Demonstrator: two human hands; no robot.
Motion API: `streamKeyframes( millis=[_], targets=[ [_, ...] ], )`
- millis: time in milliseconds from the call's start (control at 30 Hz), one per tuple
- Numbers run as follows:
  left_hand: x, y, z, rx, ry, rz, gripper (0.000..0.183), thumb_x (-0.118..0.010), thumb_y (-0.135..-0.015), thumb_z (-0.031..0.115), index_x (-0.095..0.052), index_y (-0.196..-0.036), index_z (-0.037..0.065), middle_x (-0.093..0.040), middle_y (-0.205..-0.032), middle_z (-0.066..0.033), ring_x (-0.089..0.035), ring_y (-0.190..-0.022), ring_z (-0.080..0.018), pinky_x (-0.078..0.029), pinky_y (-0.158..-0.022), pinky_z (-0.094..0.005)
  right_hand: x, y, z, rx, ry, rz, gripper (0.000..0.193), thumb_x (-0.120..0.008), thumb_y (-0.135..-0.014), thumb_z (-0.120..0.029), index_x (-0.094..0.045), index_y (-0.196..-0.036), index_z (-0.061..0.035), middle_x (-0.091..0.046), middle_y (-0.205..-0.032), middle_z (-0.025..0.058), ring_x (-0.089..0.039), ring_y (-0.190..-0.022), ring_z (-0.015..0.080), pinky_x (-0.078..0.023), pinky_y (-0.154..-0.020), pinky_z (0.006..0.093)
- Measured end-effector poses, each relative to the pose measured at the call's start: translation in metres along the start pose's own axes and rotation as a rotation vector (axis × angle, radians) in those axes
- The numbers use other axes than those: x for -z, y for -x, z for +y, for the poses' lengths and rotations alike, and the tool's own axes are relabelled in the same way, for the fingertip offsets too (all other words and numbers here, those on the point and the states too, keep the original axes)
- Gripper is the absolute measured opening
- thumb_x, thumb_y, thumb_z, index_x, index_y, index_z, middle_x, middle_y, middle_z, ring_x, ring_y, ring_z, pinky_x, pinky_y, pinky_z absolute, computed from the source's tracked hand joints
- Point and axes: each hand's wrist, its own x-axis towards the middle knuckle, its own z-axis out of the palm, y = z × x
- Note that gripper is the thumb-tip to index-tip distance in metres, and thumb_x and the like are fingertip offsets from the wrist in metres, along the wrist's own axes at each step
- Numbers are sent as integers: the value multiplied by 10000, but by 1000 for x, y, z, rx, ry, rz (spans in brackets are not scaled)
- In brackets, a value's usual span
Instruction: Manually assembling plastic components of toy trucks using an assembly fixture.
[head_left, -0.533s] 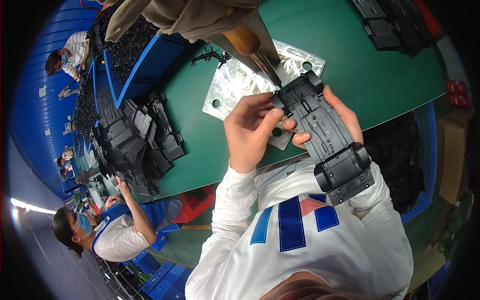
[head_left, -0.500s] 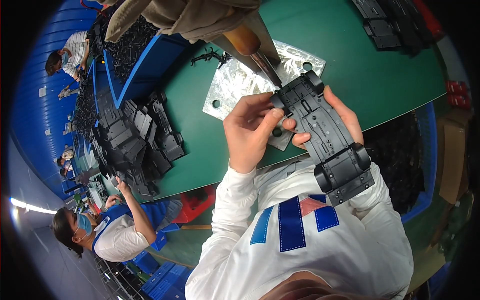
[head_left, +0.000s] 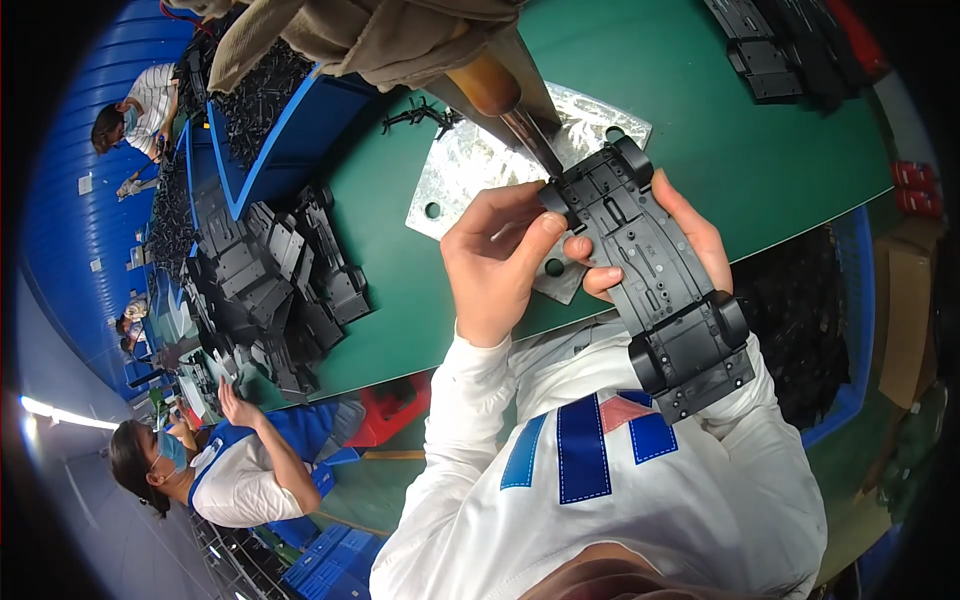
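"Holding what, are those two hands?"

"A long black plastic piece (head_left: 650,265). The right hand (head_left: 695,235) is wrapped round its long right side, and the fingertips poke out from under the other side. The left hand (head_left: 490,265) has its thumb and fingers closed on the top left corner"

"And where is the piece?"

"Up in the air, tilted, over the front edge of the green table (head_left: 400,320) and the white shirt (head_left: 460,420). A metal rod (head_left: 530,140) comes down from a brown cloth (head_left: 350,40) and ends right by that corner. I can't tell if they touch. A shiny metal plate (head_left: 465,165) lies flat on the table behind"

"What is new since half a second ago?"

"Only a bit for these hands. The low end of the piece sits a little lower now, and the left hand is a tiny bit more to the left. Both grips are the same"

"Did anybody else move?"

"Yes! The co-worker (head_left: 250,490) on the left had a hand right at the heap of black parts (head_left: 265,270). Now that co-worker's hand (head_left: 240,405) is pulled back from it, fingers up. The heap looks almost the same"
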Motion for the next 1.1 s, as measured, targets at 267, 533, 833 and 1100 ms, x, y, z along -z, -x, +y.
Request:
streamKeyframes(
  millis=[267, 533, 833, 1100],
  targets=[
    [1, -1, 1, -32, -31, -4, 227, -679, -917, 37, -666, -1113, -76, -735, -997, -118, -674, -895, -144, -524, -841, -289, -3, 0, 0, 17, 18, 17, 622, -404, -1080, -478, -464, -1371, 68, -589, -1190, 241, -555, -978, 302, -496, -664, 324],
    [0, -1, 1, -35, -19, -4, 231, -695, -916, 54, -671, -1108, -72, -737, -992, -114, -676, -900, -146, -523, -850, -291, -3, 2, -1, -3, 23, 9, 615, -403, -1081, -472, -464, -1372, 66, -590, -1181, 241, -557, -978, 296, -495, -668, 325],
    [0, -1, 1, -27, -17, 1, 230, -701, -911, 61, -676, -1100, -68, -736, -984, -106, -677, -904, -144, -519, -850, -289, -7, 2, 0, 13, 11, 37, 610, -398, -1083, -469, -460, -1379, 60, -586, -1180, 244, -558, -972, 303, -494, -673, 330],
    [0, -1, 2, -33, -19, -6, 230, -702, -916, 71, -679, -1099, -65, -736, -989, -98, -674, -912, -137, -515, -856, -282, -6, 3, -2, -26, 15, 12, 621, -402, -1081, -472, -463, -1371, 74, -587, -1176, 244, -561, -968, 302, -497, -668, 327]
  ],
)
